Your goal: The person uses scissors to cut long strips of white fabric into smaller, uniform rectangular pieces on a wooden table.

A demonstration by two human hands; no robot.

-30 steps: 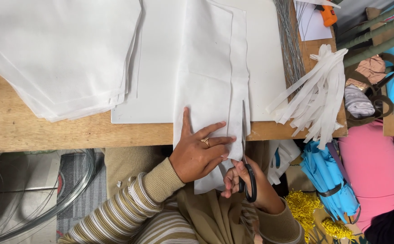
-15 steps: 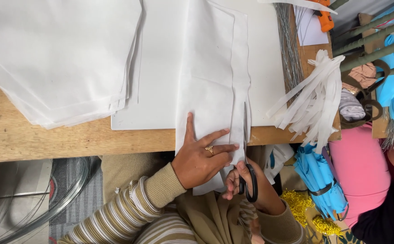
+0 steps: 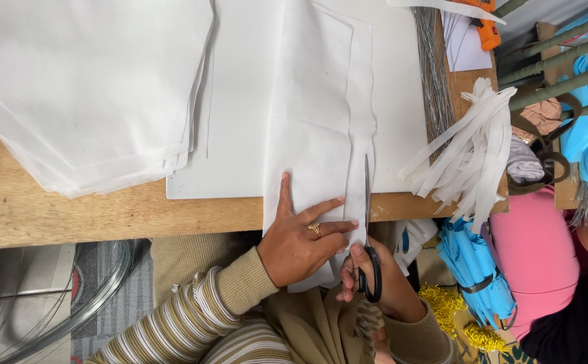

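The right hand (image 3: 385, 286) has its grip closed through the black loops of the scissors (image 3: 368, 236), blades running up along a narrow strip at the right edge of the folded white fabric sheet (image 3: 311, 135). The left hand (image 3: 301, 239) lies flat and open, 4 fingers spread, pinning that sheet where it overhangs the desk (image 3: 105, 212) at lower centre. The sheet looks light, soft and apt to shift — best held flat close beside the cut line; a thick stack of white sheets (image 3: 85, 87) fills the upper left, cut strips (image 3: 466, 162) lie at right.
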